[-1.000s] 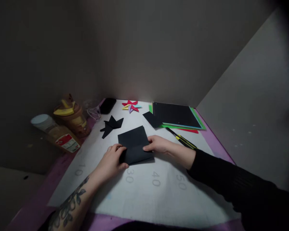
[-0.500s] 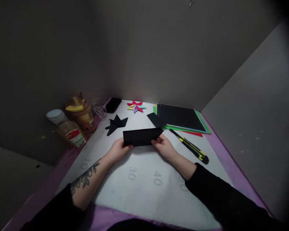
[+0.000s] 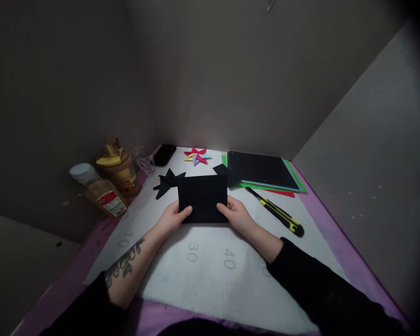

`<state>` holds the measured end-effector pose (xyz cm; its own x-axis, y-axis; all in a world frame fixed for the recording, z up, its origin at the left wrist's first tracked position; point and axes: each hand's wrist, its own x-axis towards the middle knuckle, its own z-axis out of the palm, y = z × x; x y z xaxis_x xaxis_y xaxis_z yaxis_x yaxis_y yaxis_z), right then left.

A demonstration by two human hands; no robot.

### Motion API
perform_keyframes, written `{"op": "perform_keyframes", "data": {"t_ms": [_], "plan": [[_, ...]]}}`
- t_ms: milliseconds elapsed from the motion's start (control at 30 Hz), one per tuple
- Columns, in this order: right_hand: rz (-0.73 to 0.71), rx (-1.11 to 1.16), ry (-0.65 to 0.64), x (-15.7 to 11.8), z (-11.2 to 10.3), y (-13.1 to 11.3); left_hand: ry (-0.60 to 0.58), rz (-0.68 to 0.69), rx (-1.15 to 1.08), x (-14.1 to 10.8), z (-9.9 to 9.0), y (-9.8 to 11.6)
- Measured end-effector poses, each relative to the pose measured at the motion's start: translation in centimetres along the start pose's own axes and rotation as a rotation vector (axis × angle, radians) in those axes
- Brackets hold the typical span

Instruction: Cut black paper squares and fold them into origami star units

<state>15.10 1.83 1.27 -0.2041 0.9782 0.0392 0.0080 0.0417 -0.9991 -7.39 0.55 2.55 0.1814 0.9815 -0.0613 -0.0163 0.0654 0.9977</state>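
Between my hands a black sheet of paper (image 3: 203, 198) is held up, its broad face toward me. My left hand (image 3: 173, 218) grips its left edge, thumb on the front and fingers behind. On the right edge my right hand (image 3: 236, 213) pinches it the same way. The fingers behind the sheet are hidden. Just beyond its upper left corner lies a folded black paper piece (image 3: 166, 182) with pointed arms. Another small black paper piece (image 3: 222, 169) shows past the upper right corner, partly covered.
A yellow and black utility knife (image 3: 278, 214) lies right of my right hand. Behind it is a stack of coloured paper (image 3: 262, 169). A multicoloured folded paper star (image 3: 197, 156) and a phone (image 3: 165, 155) are at the back. A bottle (image 3: 105, 193) and a brown cup (image 3: 121, 172) stand left.
The black paper has turned from a low, wide strip to a taller face toward me. My right hand has shifted slightly left and lower on its edge.
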Motion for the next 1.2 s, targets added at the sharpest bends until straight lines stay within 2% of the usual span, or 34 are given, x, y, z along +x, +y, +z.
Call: {"op": "perform_keyframes", "data": {"t_ms": [67,167,267,400,633,733,867,1033,1200], "plan": [[0.035,0.034,-0.043,-0.6,0.1,-0.7,0.003,-0.034,-0.181,-0.4,0.4,0.4],[0.063,0.082,-0.077,-1.3,0.3,-1.4,0.075,-0.038,-0.317,-0.9,1.1,1.1],[0.080,0.107,-0.072,-1.4,0.5,-1.4,0.129,-0.023,-0.348,-1.2,1.6,1.3],[0.055,0.080,-0.049,-1.4,0.6,-1.1,0.116,-0.008,-0.354,-1.4,1.7,0.7],[0.022,0.032,-0.021,-1.8,0.7,-1.6,0.099,0.014,-0.210,-1.7,1.4,0.6],[-0.017,0.021,0.006,-1.4,0.8,-1.6,0.156,0.064,-0.023,-1.7,1.1,0.6],[-0.144,-0.016,0.050,-0.7,0.8,-1.0,0.212,0.129,0.226,-1.3,0.7,0.4],[-0.176,-0.020,0.091,-0.5,1.2,0.0,0.163,0.125,0.208,-0.5,0.9,0.1],[-0.208,-0.115,0.151,-0.6,1.2,-0.3,0.162,0.102,0.212,-0.4,1.2,0.0]]}}
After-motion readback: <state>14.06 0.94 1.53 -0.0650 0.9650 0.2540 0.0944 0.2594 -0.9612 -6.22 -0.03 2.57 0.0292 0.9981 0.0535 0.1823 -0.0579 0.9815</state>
